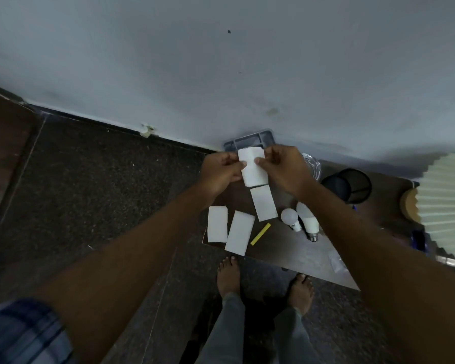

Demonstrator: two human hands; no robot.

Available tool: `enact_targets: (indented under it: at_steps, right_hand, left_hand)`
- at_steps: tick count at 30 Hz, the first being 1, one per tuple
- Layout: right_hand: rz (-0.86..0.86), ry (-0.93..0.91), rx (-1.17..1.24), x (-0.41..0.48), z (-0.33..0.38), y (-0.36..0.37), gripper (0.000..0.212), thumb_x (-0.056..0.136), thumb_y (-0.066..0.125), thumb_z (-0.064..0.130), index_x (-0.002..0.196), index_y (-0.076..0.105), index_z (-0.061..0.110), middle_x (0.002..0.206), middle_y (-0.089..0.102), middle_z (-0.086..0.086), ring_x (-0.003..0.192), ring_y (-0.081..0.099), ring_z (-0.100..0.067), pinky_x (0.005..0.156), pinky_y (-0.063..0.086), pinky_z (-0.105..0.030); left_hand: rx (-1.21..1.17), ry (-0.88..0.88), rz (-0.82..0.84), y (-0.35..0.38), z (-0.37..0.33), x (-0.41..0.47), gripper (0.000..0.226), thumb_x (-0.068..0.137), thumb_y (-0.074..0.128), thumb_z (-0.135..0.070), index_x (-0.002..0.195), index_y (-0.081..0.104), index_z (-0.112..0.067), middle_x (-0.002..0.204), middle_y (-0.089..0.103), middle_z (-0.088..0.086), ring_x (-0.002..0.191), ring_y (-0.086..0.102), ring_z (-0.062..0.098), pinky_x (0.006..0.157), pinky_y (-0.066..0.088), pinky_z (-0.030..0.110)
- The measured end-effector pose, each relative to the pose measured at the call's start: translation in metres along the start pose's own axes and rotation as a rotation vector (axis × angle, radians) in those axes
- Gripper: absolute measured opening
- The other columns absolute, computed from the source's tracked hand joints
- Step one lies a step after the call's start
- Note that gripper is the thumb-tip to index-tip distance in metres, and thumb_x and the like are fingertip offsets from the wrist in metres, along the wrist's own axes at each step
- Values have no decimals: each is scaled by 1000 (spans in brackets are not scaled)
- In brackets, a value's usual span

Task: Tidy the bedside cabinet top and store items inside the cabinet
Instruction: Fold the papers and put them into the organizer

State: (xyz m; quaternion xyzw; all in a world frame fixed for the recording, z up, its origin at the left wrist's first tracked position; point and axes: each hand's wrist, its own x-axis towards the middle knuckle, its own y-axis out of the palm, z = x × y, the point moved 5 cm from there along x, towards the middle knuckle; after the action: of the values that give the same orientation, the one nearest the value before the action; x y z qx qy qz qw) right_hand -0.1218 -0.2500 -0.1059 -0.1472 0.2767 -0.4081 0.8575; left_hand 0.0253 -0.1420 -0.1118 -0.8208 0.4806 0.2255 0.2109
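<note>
Both hands hold one folded white paper (253,166) above the far end of the brown cabinet top (297,253). My left hand (221,170) pinches its left edge and my right hand (284,168) pinches its right edge. Three more folded white papers lie on the top: one (263,203) just below the held one, one (217,224) at the left edge, one (240,233) overhanging the front edge. A yellow strip (260,234) lies beside them. Two white light bulbs (290,218) (307,219) lie to the right.
A grey compartment tray (250,139) stands against the wall behind my hands. A glass dish (313,166), a black mesh pen cup (352,185) and a pleated lamp shade (447,206) fill the right side. Crumpled clear plastic (336,262) lies near the front. My bare feet (229,274) stand on dark floor.
</note>
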Motion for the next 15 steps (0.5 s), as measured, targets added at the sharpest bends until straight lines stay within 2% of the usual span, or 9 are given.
enact_targets:
  at_steps: [3,5,9,12,15]
  right_hand:
    - [-82,-82,-99,18,18,-11,16,87,76,27,89,71,12,87,72,0,78,66,-13,75,51,-21]
    - [-107,-129,-76,28,30,-16,9,87,75,24,91,71,17,87,72,5,76,67,-8,75,52,-17]
    - [-153,-174,-72,47,43,-19,13,91,70,18,103,73,15,93,70,7,78,65,-8,70,48,-8]
    - [-157,-142,-71,56,40,-16,15,92,69,16,106,73,14,92,68,7,81,63,-10,64,40,0]
    - [-140,-143,-67,60,37,-12,14,92,69,15,105,73,14,89,67,7,79,62,-9,60,39,2]
  left_hand:
    - [22,81,-93,-4,-23,13,12,91,72,-3,103,72,0,101,75,16,93,75,28,88,62,48]
    - [29,125,-135,-7,-38,20,15,91,72,-3,105,73,1,95,75,12,87,74,25,88,62,48]
    - [55,174,-186,-9,-56,30,21,91,72,-5,111,73,2,105,75,19,99,73,35,88,61,52]
    - [94,190,-205,-9,-59,32,22,91,72,-5,112,74,1,106,75,17,99,73,32,88,61,49]
    - [137,201,-216,-9,-57,33,22,90,73,-6,112,75,-1,107,75,13,95,74,28,87,62,46]
